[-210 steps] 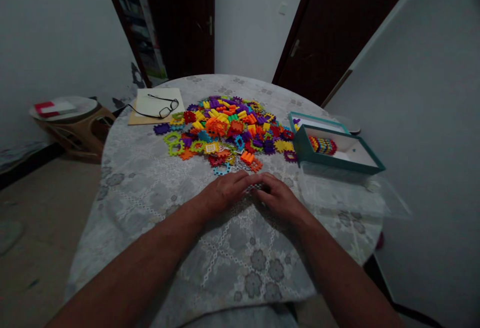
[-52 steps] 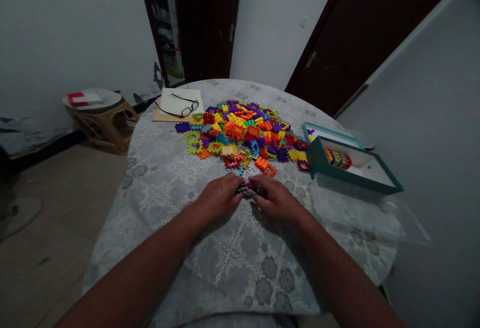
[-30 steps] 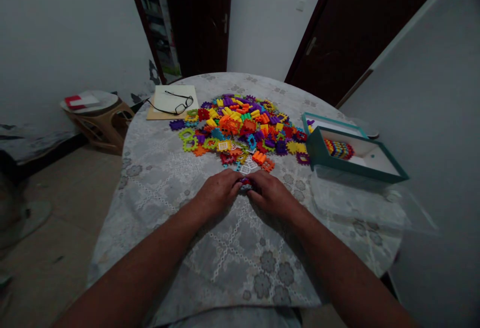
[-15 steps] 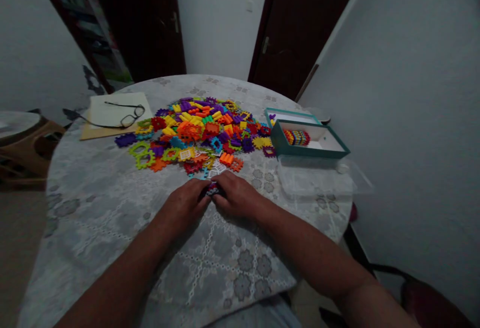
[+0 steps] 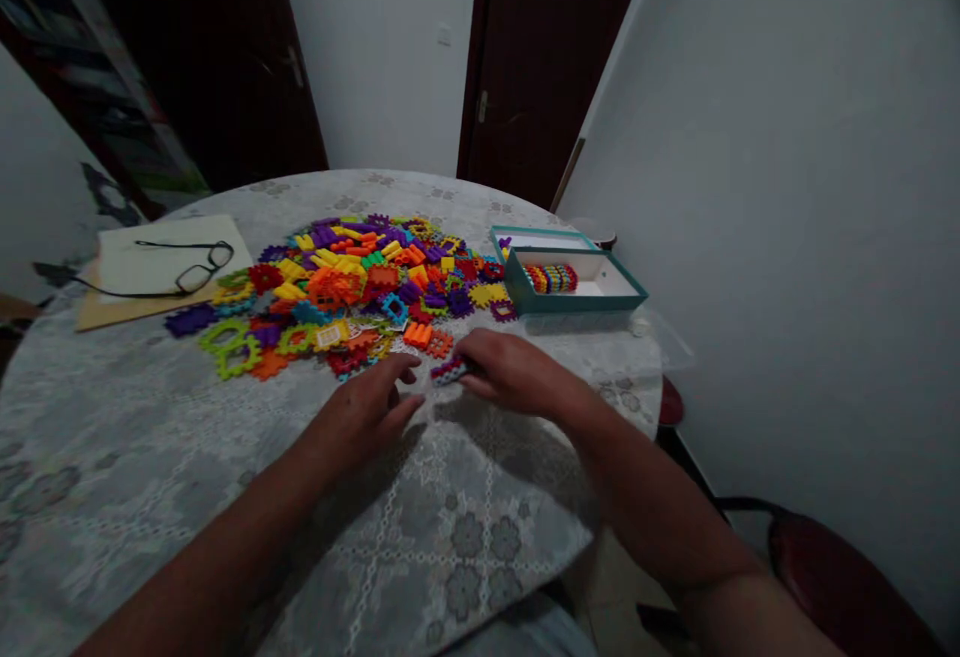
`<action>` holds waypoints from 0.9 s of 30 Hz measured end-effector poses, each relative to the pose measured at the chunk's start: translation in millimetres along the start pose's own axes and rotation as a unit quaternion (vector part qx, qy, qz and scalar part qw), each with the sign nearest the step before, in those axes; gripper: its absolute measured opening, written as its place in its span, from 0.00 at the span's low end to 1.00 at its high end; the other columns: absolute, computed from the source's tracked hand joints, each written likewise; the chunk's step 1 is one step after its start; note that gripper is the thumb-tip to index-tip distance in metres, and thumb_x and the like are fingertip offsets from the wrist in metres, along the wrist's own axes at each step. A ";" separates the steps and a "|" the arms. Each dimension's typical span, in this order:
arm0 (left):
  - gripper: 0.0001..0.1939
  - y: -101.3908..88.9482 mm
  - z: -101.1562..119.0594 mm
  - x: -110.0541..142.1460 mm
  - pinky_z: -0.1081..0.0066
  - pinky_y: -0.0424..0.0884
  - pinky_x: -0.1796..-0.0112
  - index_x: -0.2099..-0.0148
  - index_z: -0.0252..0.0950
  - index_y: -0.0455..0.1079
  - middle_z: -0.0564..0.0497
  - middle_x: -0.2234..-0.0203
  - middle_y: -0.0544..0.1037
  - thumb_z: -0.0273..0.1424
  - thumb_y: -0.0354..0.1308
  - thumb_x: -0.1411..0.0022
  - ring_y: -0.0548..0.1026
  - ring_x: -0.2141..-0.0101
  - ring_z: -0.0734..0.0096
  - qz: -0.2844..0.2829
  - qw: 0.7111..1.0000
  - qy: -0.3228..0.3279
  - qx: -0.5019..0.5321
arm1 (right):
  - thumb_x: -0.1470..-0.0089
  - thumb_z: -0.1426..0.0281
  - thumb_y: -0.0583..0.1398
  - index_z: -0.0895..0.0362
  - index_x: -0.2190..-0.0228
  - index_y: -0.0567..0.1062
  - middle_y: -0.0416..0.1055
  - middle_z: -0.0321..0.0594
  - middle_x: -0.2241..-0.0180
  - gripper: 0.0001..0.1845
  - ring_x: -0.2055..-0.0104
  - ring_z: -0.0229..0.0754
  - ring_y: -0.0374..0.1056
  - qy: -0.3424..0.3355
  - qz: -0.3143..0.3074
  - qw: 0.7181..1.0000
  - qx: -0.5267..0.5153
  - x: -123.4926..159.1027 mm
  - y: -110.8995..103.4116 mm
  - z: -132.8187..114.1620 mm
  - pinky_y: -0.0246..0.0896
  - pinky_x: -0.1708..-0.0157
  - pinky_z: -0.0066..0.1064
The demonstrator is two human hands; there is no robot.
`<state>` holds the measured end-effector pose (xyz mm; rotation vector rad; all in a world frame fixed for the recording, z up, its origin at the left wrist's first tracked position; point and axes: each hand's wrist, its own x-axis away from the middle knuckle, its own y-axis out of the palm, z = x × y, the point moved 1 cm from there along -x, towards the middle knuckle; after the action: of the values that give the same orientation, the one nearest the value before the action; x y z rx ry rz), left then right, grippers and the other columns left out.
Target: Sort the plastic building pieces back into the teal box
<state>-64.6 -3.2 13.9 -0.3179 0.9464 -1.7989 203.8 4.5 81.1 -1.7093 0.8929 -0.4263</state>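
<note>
A heap of coloured plastic building pieces lies on the round table. My right hand is closed on a small stack of joined pieces, held just above the cloth near the heap's front edge. My left hand rests beside it with fingers stretched out, apart from the stack and holding nothing. A teal box at the right holds a roll of joined multicoloured pieces.
Glasses lie on a paper pad at the far left. A clear plastic lid lies by the box. A white wall stands close on the right, dark doors behind, and a red seat sits low at right.
Both hands were pressed together on the small stack. Now my left hand has let go and opened, while my right hand carries the stack slightly rightward. The view has swung right.
</note>
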 end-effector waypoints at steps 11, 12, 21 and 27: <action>0.16 24.7 -20.4 -0.8 0.61 0.79 0.55 0.48 0.39 0.79 0.44 0.58 0.87 0.40 0.53 0.25 0.85 0.59 0.56 0.036 0.995 0.046 -0.077 | 0.35 0.74 0.66 0.58 0.55 0.79 0.79 0.47 0.55 0.07 0.54 0.46 0.74 0.206 0.003 0.971 0.120 72.7 -19.8 140.0 0.66 0.52 0.34; 0.16 23.1 -21.2 0.0 0.61 0.79 0.55 0.49 0.39 0.79 0.44 0.59 0.87 0.40 0.53 0.24 0.85 0.60 0.56 0.040 0.996 0.039 -0.074 | 0.34 0.74 0.65 0.58 0.54 0.80 0.80 0.47 0.54 0.07 0.53 0.46 0.74 0.207 0.005 0.970 0.125 71.3 -15.1 142.5 0.67 0.51 0.34; 0.15 20.2 -18.1 0.6 0.63 0.79 0.55 0.51 0.41 0.79 0.46 0.57 0.88 0.40 0.52 0.24 0.86 0.58 0.57 0.021 0.996 0.038 -0.077 | 0.37 0.73 0.66 0.57 0.45 0.80 0.79 0.51 0.48 0.18 0.48 0.50 0.76 0.225 0.051 0.962 0.147 63.7 3.5 146.8 0.69 0.46 0.36; 0.16 18.3 -15.5 1.1 0.62 0.79 0.55 0.52 0.41 0.80 0.45 0.58 0.88 0.40 0.51 0.25 0.86 0.58 0.56 0.014 0.997 0.030 -0.065 | 0.35 0.73 0.63 0.60 0.43 0.78 0.75 0.55 0.45 0.19 0.45 0.53 0.74 0.233 0.125 0.952 0.154 74.2 14.4 149.7 0.71 0.42 0.43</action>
<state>-62.1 0.0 -9.7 -0.3328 1.1084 -1.7335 348.2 46.5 7.0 -1.2064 1.2914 -0.7727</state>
